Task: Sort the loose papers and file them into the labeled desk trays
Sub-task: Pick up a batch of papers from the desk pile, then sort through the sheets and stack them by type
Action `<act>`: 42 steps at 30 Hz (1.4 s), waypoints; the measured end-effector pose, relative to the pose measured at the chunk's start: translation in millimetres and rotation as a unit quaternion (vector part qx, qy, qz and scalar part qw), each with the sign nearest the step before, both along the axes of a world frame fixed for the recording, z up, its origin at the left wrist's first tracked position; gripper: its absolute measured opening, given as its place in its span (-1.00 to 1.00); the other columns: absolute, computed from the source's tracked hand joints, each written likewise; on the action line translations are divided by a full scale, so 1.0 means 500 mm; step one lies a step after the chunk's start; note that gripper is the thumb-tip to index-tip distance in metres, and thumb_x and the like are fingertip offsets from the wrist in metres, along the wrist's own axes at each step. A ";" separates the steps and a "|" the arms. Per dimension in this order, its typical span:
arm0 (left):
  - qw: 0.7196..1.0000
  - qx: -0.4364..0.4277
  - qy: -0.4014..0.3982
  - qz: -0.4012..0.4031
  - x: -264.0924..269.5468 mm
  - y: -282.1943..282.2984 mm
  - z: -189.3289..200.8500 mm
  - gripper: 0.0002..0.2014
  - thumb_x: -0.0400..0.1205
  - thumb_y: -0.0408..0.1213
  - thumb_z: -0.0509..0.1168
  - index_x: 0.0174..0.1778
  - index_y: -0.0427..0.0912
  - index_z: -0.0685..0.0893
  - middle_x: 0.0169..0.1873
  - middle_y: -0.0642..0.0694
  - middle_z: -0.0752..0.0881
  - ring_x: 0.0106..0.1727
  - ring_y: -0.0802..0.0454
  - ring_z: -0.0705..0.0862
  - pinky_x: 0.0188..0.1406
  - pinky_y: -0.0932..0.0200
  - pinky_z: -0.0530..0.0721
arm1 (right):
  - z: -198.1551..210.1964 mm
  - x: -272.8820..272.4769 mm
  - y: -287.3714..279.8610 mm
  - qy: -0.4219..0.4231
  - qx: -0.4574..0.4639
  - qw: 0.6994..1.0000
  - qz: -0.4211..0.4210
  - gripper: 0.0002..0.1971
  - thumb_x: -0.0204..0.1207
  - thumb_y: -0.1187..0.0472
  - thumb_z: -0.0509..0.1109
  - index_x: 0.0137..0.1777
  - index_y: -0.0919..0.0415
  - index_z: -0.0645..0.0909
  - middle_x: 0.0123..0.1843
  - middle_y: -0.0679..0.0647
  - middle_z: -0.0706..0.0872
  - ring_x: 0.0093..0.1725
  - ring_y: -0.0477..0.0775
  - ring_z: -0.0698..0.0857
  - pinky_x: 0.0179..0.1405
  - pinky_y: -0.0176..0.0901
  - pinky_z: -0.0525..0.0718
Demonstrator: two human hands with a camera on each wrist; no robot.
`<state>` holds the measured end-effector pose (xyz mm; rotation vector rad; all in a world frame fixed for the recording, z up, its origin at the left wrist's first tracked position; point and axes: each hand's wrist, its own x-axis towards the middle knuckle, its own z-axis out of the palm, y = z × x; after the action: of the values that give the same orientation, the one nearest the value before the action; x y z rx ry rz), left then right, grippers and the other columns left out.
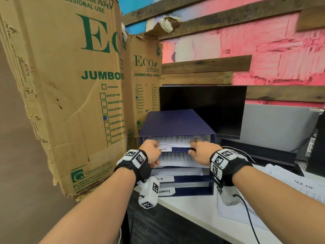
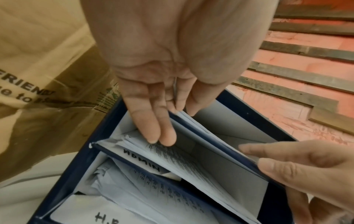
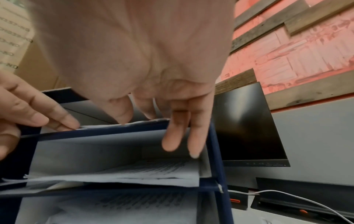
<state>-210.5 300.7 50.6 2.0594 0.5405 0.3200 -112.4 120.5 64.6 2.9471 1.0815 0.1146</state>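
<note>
A dark blue stacked tray unit [image 1: 175, 124] stands on the white desk, with handwritten labels on its shelf fronts, ADMIN [image 2: 141, 159] and H.R [image 2: 107, 216] among them. Printed papers [image 1: 177, 140] lie in the top tray and stick out over its front lip. My left hand [image 1: 149, 147] pinches their left front edge, thumb above and fingers [image 2: 153, 121] hanging in front of the ADMIN tray. My right hand [image 1: 200, 148] touches the right front edge with thumb and forefinger; its other fingers [image 3: 172, 136] hang straight. More papers [image 1: 175, 158] fill the lower trays.
Two tall cardboard boxes [image 1: 70, 85] stand close on the left of the trays. A dark monitor [image 1: 202, 106] sits just behind and to the right. Loose sheets [image 1: 299, 189] lie on the desk [image 1: 193, 208] at right, and a black cable [image 1: 249, 222] runs from my right wrist.
</note>
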 end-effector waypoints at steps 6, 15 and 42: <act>0.999 0.026 0.016 0.036 -0.004 -0.019 0.006 -0.69 0.67 -0.42 0.07 0.25 -0.10 0.58 -0.17 -0.11 0.65 -0.41 -0.11 0.72 -0.16 -0.21 0.80 | -0.026 -0.014 -0.040 -0.034 0.044 0.998 0.028 -0.66 0.62 0.08 0.08 0.35 0.02 0.48 0.37 -0.03 0.51 0.21 0.15 0.63 0.12 0.16 0.65; 0.999 0.017 0.050 -0.003 0.003 -0.030 0.002 -0.45 0.63 -0.56 -0.01 0.53 -0.06 0.38 0.25 -0.27 0.50 -0.10 -0.22 0.77 -0.32 0.01 0.69 | -0.020 -0.001 -0.018 0.047 -0.003 0.999 -0.017 -0.29 0.45 0.38 0.13 0.63 0.03 0.12 0.72 -0.01 -0.09 0.51 0.26 0.43 0.33 0.15 0.57; 0.954 0.156 0.143 -0.211 0.129 -0.392 -0.088 -0.81 0.64 -0.41 0.23 0.06 -0.21 0.72 -0.14 -0.23 0.78 -0.12 -0.19 0.78 -0.25 0.04 0.75 | -0.139 0.000 -0.519 0.145 0.044 0.960 -0.235 -0.53 0.52 0.34 0.19 0.43 0.10 0.54 0.44 0.05 0.57 0.41 0.09 0.54 0.43 -0.09 0.49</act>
<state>-146.0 104.6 6.4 2.4821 0.2122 -0.1619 -112.5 -139.0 -5.1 3.2746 0.3592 -0.2845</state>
